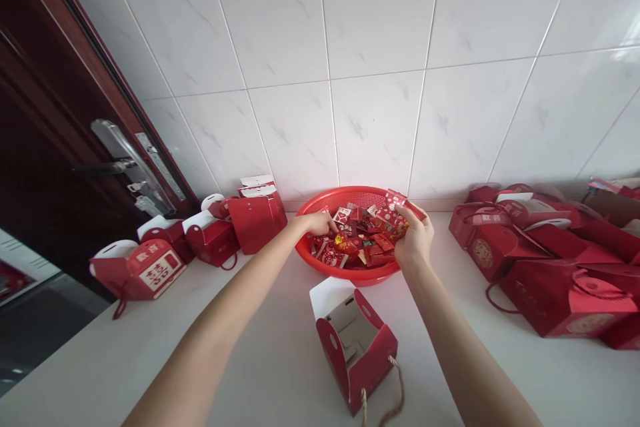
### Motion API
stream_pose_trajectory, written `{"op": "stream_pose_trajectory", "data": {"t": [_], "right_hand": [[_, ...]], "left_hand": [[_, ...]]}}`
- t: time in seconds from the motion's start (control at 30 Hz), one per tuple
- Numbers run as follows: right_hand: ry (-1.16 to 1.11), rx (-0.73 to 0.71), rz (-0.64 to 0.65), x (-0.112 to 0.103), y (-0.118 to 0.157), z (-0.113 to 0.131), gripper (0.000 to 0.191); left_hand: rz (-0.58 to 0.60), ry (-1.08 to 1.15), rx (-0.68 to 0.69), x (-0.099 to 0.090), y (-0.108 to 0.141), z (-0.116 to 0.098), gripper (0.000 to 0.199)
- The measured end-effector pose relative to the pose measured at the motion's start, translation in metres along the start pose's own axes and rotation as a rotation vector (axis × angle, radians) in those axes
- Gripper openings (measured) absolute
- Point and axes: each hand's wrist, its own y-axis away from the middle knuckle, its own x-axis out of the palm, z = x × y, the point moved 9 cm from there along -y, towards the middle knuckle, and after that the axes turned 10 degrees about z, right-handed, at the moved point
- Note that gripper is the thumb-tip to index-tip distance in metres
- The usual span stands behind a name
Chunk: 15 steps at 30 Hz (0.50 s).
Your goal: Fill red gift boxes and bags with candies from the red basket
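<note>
A red plastic basket (pixel 367 273) with mesh sides holds many small red wrapped sweets (pixel 379 250). My left hand (pixel 320 223) reaches over its left rim, fingers curled down among the wrappers; what lies between the fingertips is hidden. At the right rim, my right hand (pixel 416 235) is closed on a red candy packet with white spots (pixel 396 199), held upright between thumb and fingers. In front of the basket stands an open red gift box (pixel 373 361) with a twisted rope handle. Its flaps are up, and its pale inside shows no sweets.
On the left, several red gift boxes (pixel 213 240) stand with lids up, beside a taller red box (pixel 257 223). Many closed red boxes (pixel 565 293) crowd the right side of the white table (pixel 265 360). A tiled wall (pixel 375 127) rises behind; a dark door (pixel 65 93) stands left.
</note>
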Motion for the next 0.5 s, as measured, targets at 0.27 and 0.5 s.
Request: {"op": "stream_pose_trajectory", "data": {"t": [0.27, 0.5], "right_hand": [[0.010, 0.012, 0.010, 0.000, 0.000, -0.001, 0.033], [0.016, 0.022, 0.003, 0.000, 0.001, 0.000, 0.034]], "left_hand": [[-0.258, 0.105, 0.007, -0.040, 0.006, 0.014, 0.060], [-0.304, 0.117, -0.026, -0.045, 0.002, 0.020, 0.033]]}}
